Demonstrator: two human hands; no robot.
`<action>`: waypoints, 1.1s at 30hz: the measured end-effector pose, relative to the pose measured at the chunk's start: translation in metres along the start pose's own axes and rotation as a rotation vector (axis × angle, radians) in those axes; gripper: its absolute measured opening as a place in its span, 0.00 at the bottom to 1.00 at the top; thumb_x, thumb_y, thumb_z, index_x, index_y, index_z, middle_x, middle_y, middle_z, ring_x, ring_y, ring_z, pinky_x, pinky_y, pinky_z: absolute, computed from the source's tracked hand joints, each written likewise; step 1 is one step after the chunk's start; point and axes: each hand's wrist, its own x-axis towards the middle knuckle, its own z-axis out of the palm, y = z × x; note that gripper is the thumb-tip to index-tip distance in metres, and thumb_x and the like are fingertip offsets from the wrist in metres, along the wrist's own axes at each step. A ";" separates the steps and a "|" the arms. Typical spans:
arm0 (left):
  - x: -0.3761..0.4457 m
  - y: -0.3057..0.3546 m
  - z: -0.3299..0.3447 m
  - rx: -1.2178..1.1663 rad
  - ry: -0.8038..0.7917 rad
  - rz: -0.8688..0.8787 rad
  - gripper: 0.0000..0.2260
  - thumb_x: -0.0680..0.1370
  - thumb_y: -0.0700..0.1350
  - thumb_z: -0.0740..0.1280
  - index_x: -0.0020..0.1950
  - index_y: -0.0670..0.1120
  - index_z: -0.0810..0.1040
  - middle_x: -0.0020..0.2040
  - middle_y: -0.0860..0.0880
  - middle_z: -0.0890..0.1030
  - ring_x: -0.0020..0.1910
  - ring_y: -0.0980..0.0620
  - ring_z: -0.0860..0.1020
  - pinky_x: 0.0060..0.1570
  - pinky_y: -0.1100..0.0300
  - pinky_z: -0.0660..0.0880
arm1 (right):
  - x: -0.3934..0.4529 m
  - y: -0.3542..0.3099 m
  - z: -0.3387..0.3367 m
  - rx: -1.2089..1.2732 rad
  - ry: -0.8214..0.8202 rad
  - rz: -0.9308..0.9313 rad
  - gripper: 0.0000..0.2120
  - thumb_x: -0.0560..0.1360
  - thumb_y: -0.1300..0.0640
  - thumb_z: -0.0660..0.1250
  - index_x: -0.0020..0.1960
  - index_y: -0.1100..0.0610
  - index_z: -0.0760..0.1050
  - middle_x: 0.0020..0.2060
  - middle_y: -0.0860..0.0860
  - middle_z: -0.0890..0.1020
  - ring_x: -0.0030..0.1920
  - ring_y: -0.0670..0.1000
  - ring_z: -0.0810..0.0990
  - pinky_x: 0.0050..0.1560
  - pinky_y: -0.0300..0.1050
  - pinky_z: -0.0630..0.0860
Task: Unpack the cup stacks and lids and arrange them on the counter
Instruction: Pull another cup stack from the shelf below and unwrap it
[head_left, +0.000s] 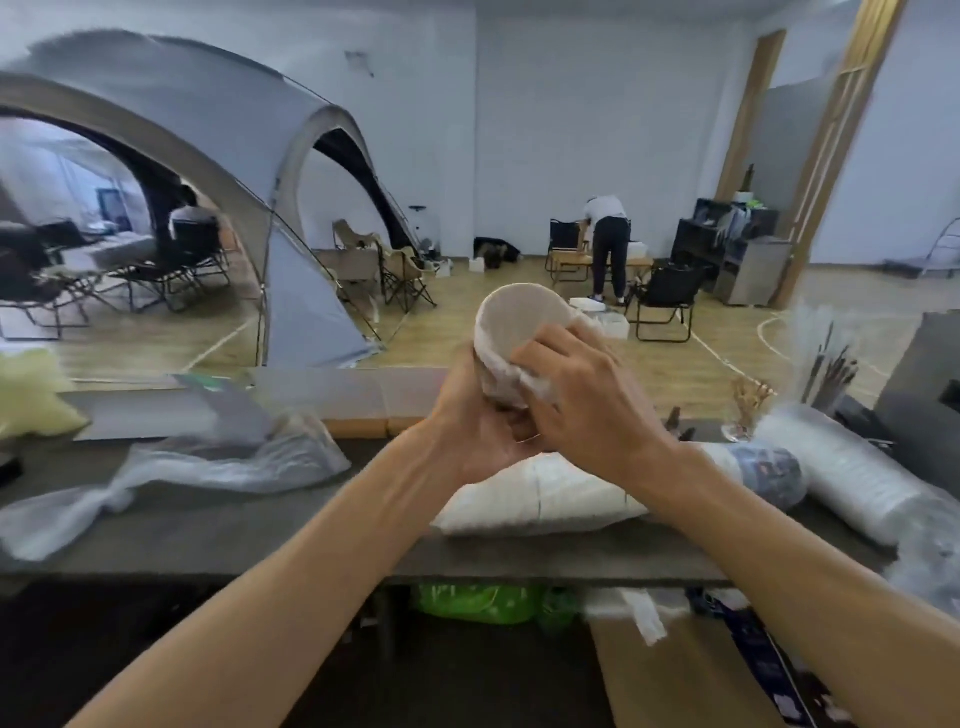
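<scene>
Two wrapped stacks (571, 493) under hands.

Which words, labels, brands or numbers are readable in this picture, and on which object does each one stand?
None can be read.
Dark printed sleeve on the lying cup stack: print is there, too blurred.
Green-marked flat package on the counter: blurred.
Dark printed strip below the counter: too small.

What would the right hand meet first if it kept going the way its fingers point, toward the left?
The right hand already grips the plastic wrap on the cup stack, so it would press into that stack at once; the left hand holds it from below.
</scene>
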 end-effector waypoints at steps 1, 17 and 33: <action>-0.006 0.012 -0.012 0.069 0.054 0.004 0.35 0.76 0.69 0.61 0.67 0.41 0.79 0.56 0.39 0.83 0.53 0.41 0.82 0.52 0.49 0.80 | 0.015 -0.006 0.005 0.020 0.000 -0.025 0.06 0.75 0.63 0.69 0.51 0.56 0.80 0.48 0.51 0.81 0.52 0.55 0.76 0.51 0.54 0.78; 0.045 0.118 -0.206 1.416 0.219 0.463 0.15 0.85 0.53 0.58 0.56 0.45 0.79 0.55 0.48 0.82 0.51 0.51 0.78 0.50 0.59 0.70 | 0.173 -0.038 0.162 0.155 -0.224 0.195 0.07 0.80 0.60 0.67 0.54 0.61 0.82 0.48 0.58 0.84 0.48 0.56 0.80 0.49 0.45 0.71; 0.098 0.112 -0.262 1.603 0.098 0.461 0.09 0.76 0.39 0.62 0.56 0.44 0.75 0.56 0.44 0.77 0.54 0.45 0.76 0.52 0.57 0.71 | 0.155 -0.049 0.199 0.083 -0.403 0.451 0.18 0.76 0.51 0.68 0.64 0.55 0.77 0.61 0.54 0.80 0.61 0.54 0.77 0.59 0.46 0.72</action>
